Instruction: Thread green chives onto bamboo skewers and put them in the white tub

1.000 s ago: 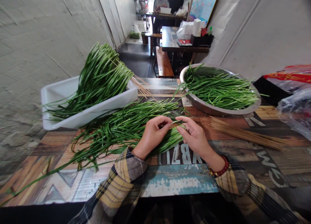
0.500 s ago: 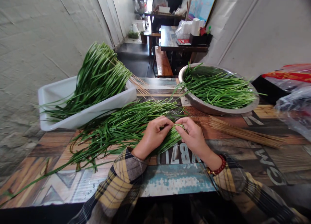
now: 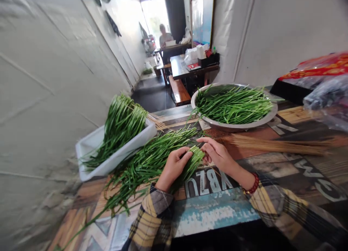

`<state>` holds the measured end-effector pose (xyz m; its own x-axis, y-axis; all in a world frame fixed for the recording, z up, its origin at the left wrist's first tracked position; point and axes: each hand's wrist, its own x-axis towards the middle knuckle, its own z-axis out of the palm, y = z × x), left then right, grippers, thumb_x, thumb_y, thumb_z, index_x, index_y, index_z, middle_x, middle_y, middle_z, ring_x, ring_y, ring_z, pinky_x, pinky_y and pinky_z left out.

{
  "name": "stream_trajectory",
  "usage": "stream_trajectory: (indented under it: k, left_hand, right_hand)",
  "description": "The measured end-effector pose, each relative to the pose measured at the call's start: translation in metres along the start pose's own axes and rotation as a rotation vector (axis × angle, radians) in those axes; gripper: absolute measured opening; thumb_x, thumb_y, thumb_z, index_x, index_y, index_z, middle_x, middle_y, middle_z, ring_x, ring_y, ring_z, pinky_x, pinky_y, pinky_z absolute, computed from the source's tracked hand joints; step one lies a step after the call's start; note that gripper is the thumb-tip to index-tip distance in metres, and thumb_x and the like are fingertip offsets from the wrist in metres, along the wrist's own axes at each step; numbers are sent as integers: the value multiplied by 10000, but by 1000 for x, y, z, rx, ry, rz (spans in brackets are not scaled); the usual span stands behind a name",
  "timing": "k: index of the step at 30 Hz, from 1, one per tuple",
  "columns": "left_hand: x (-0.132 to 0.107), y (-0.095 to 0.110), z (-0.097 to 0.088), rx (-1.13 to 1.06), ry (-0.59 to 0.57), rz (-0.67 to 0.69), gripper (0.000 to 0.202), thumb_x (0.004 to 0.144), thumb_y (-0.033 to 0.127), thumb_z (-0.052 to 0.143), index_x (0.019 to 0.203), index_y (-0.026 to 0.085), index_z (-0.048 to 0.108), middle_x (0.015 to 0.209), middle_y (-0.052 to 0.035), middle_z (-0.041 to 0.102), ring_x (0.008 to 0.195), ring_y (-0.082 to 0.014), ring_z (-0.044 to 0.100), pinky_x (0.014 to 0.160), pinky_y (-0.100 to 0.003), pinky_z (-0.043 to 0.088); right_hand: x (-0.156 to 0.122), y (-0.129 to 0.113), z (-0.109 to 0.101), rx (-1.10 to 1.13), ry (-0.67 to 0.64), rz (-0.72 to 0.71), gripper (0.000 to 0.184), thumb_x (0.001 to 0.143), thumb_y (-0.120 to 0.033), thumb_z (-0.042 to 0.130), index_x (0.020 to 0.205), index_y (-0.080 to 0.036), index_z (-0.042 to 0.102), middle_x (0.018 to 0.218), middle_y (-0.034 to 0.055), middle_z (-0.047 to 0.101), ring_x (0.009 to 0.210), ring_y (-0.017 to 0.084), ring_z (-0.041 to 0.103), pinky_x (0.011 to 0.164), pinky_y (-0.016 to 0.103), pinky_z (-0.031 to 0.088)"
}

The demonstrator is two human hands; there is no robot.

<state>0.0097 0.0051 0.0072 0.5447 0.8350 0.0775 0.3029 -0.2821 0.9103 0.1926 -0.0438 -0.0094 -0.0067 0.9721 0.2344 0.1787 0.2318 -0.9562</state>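
The left hand point(image 3: 174, 167) is curled around the cut end of a bunch of long flat green chive leaves point(image 3: 152, 160) that lies on the painted wooden desk point(image 3: 212, 207), its leaf tips running off to the left; the fingers are closed about the bundle. The right hand point(image 3: 217, 155) sits just beside it, fingers loosely bent, touching the bundle's end; a thin wooden skewer point(image 3: 210, 168) seems to run under it, though I cannot tell whether it is gripped. To do this well, I would judge that the left hand should keep the stems squeezed flat and even, ends level, so that nothing slips sideways, while the right works squarely at the end and not at a slant. Spare thin bamboo skewers point(image 3: 274, 145) lie in a heap on the desk to the right, within easy reach. Behind them stands a round metal basin point(image 3: 269, 116) filled with loose chives, and to the left a white rectangular plastic tray point(image 3: 92, 145) holds chive bundles already on sticks. The loose leaf tips trailing over the desk edge could snag a plaid sleeve point(image 3: 152, 218).
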Motion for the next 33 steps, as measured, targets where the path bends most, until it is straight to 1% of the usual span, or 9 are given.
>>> stream_trajectory:
  k: [2, 6, 9, 12, 14, 17, 22, 27, 33]
  left_hand:
    - [1, 3, -5, -12, 53, -48, 272, 855, 368, 555, 743, 129, 622, 692, -3, 567, 657, -121, 477, 616, -218, 394]
    - [0, 21, -13, 8, 124, -86, 290, 809, 396, 608, 688, 134, 577, 644, 24, 480, 613, -96, 396, 560, -201, 340]
    - [-2, 39, -16, -10, 106, -112, 312, 770, 424, 653, 694, 132, 573, 643, 29, 480, 606, -89, 386, 557, -196, 336]
    - [-3, 54, -17, -59, 59, -159, 350, 761, 468, 663, 729, 126, 594, 644, 26, 504, 603, -85, 398, 563, -194, 346]
    - [-2, 59, -15, -98, 53, -191, 384, 764, 504, 653, 750, 122, 609, 651, 19, 528, 600, -85, 412, 561, -197, 355]
    - [1, 59, -11, -114, 66, -223, 414, 741, 528, 672, 736, 120, 607, 635, 19, 536, 572, -77, 412, 537, -194, 350]
    - [1, 52, -8, -145, 68, -255, 418, 731, 526, 690, 699, 120, 595, 598, 31, 524, 537, -65, 413, 526, -192, 345]
    - [-1, 47, -9, -180, 70, -275, 398, 719, 493, 720, 702, 115, 595, 608, 30, 531, 541, -61, 429, 541, -192, 362]
    - [-1, 44, -11, -186, 63, -296, 366, 714, 458, 736, 730, 112, 616, 632, 28, 547, 556, -62, 444, 546, -186, 366]
  right_hand:
    - [2, 0, -6, -13, 1, -30, 357, 977, -402, 366, 1077, -145, 593, 697, 7, 629, 519, 112, 592, 503, 221, 458]
    - [2, -3, -8, -103, -112, -112, 280, 940, -328, 460, 819, -158, 645, 643, 7, 653, 525, 114, 583, 514, 214, 444]
    - [-2, -7, -5, -162, -118, -167, 210, 913, -253, 502, 809, -168, 664, 590, -11, 634, 494, 109, 558, 491, 205, 411]
    - [-4, -10, -4, -200, -52, -218, 220, 915, -210, 489, 795, -171, 670, 558, -22, 601, 496, 110, 546, 507, 210, 390]
    - [-4, -12, -5, -206, -17, -249, 229, 912, -199, 493, 771, -170, 670, 546, -25, 581, 515, 116, 547, 531, 217, 387]
    - [-4, -13, -7, -186, -2, -271, 227, 907, -190, 499, 758, -168, 669, 542, -26, 565, 529, 120, 540, 544, 220, 379]
    - [-4, -11, -6, -208, 1, -292, 253, 894, -144, 505, 679, -162, 636, 582, -9, 580, 558, 121, 525, 570, 228, 356]
    - [-3, -7, -3, -255, 22, -274, 221, 882, -141, 526, 694, -147, 642, 639, 31, 620, 609, 148, 541, 593, 252, 333]
    - [-4, -6, -3, -275, 3, -263, 213, 876, -139, 540, 683, -148, 630, 653, 27, 623, 623, 138, 542, 600, 244, 318]
